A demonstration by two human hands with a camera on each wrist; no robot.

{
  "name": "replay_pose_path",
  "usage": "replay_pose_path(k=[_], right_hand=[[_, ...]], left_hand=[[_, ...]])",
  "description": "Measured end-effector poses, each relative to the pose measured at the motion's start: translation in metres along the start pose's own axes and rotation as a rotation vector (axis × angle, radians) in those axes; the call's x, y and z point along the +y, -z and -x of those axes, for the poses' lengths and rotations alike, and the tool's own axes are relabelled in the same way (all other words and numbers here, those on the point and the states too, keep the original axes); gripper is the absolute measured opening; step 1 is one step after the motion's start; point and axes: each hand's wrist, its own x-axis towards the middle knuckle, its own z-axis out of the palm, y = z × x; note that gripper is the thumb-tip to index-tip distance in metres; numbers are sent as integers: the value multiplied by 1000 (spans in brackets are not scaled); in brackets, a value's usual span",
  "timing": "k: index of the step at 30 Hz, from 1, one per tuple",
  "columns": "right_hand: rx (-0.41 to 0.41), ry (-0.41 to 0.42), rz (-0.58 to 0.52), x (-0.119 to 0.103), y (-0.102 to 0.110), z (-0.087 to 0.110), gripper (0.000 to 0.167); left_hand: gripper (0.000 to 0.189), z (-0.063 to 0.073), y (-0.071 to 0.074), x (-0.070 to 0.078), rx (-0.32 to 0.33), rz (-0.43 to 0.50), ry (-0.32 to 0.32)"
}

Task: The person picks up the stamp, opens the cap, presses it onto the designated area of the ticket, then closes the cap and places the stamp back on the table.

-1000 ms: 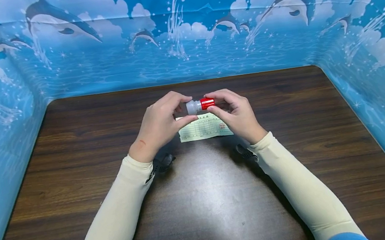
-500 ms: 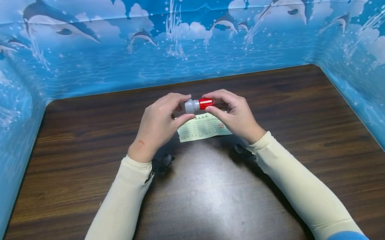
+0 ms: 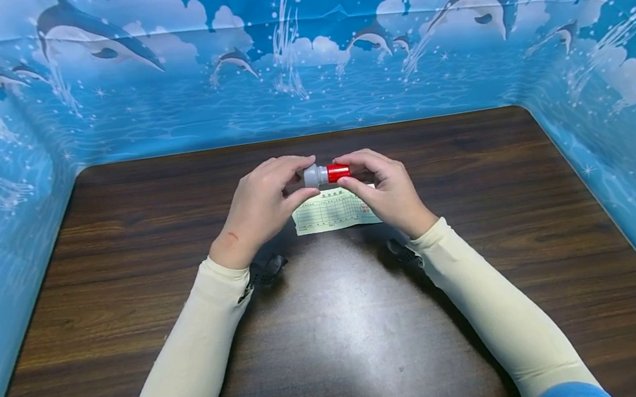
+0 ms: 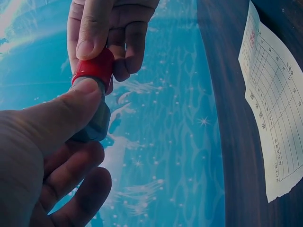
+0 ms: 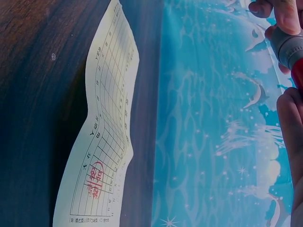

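A small stamp with a grey body (image 3: 313, 175) and a red cap (image 3: 339, 172) lies crosswise between both hands, raised over the table. My left hand (image 3: 260, 199) pinches the grey end between thumb and fingers. From the other side, my right hand (image 3: 386, 191) grips the red part. Close up in the left wrist view, the left thumb presses near the seam where grey meets red. Grey and red sit end to end. Below the hands is a pale green printed form (image 3: 332, 213), its right end partly covered by the right hand; a round red stamp mark (image 5: 95, 178) shows on it.
The dark wood-grain table (image 3: 335, 330) spreads around the paper. A blue curtain (image 3: 304, 93) printed with dolphins rises along the table's back and sides. Black wrist cameras (image 3: 267, 271) sit under both wrists.
Both hands and the stamp have drifted very slightly left. Their holds on the grey and red ends look the same, and the form stays in place.
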Motion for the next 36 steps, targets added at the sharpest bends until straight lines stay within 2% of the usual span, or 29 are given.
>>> replay_pose_path(k=[14, 20, 30, 36], right_hand=[[13, 12, -1, 0, 1, 0, 33], [-3, 25, 0, 2, 1, 0, 32], [10, 50, 23, 0, -2, 1, 32], [14, 25, 21, -1, -1, 0, 32]], left_hand=[[53, 0, -4, 0, 45, -55, -19], [53, 0, -2, -1, 19, -19, -10], [55, 0, -5, 0, 41, 16, -63], [55, 0, -1, -1, 33, 11, -39]])
